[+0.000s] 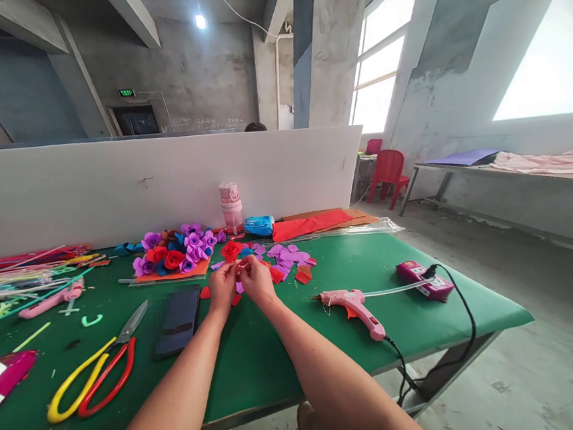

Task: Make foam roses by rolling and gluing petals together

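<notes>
Over the middle of the green table, my left hand [224,285] and my right hand [256,278] meet with fingertips pinched together. Whatever lies between the fingers is too small and hidden to name. Around and behind them, purple petals [286,258] and a few red petals [304,275] are scattered. A red flower [231,249] rests just beyond the fingertips. To the left, a heap of purple, red and blue flowers [193,244] sits on an orange sheet [199,269].
A pink glue gun [353,304] lies to the right, its cord near a power strip [425,280]. On the left are scissors [122,343], a dark phone-like slab [178,320], a second pink glue gun [56,299] and coloured sticks [9,286]. A pink bottle [232,210] stands behind, before a white partition [163,179].
</notes>
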Demonstrator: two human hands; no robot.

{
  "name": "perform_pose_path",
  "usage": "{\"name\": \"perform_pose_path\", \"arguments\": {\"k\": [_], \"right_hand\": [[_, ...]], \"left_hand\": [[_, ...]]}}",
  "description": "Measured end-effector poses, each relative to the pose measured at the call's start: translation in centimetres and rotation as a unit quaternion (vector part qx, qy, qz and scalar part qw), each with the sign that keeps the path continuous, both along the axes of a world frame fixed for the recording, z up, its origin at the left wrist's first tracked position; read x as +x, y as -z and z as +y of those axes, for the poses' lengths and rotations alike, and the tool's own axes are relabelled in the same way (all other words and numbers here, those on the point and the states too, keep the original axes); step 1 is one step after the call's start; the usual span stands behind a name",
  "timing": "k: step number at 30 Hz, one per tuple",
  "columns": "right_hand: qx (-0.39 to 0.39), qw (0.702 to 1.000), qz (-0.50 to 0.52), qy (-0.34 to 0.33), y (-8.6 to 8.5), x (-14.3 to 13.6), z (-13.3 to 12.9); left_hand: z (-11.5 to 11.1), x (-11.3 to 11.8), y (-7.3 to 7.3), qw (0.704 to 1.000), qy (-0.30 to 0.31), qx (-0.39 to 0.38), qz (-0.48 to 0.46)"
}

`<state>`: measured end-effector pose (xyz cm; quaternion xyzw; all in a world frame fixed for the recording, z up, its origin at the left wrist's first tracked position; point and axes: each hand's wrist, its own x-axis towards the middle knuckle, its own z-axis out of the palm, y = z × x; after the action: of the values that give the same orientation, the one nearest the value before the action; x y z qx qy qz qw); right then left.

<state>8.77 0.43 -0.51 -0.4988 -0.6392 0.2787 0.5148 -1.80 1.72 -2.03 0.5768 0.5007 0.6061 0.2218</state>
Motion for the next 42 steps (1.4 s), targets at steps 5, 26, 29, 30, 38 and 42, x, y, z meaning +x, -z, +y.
{"name": "perform_pose_path", "arguments": {"k": [5, 26, 29, 30, 38, 42], "right_hand": [[0.005, 0.999, -0.030, 0.010, -0.2, -0.1, -0.3], [0.006, 0.996, 0.092, -0.011, 0.3, 0.1, 0.0], [0.020, 0.998, 0.061, 0.004, 0.2, 0.2, 0.0], [0.023, 0.998, 0.053, 0.010, 0.2, 0.2, 0.0], [0.030, 0.998, 0.038, 0.029, 0.1, 0.6, 0.1], [0.037, 0.998, 0.037, 0.047, 0.1, 0.7, 0.2]], "left_hand": [[-0.2, 0.0, -0.2, 1.000, -0.020, 0.003, 0.007], [-0.9, 0.9, -0.7, 0.986, 0.096, -0.060, -0.119], [-0.9, 0.8, -0.7, 0.987, 0.093, -0.066, -0.112], [-0.9, 0.7, -0.7, 0.988, 0.091, -0.067, -0.109], [-0.9, 0.7, -0.5, 0.990, 0.088, -0.064, -0.091], [-0.8, 0.7, -0.3, 0.992, 0.078, -0.055, -0.078]]}}
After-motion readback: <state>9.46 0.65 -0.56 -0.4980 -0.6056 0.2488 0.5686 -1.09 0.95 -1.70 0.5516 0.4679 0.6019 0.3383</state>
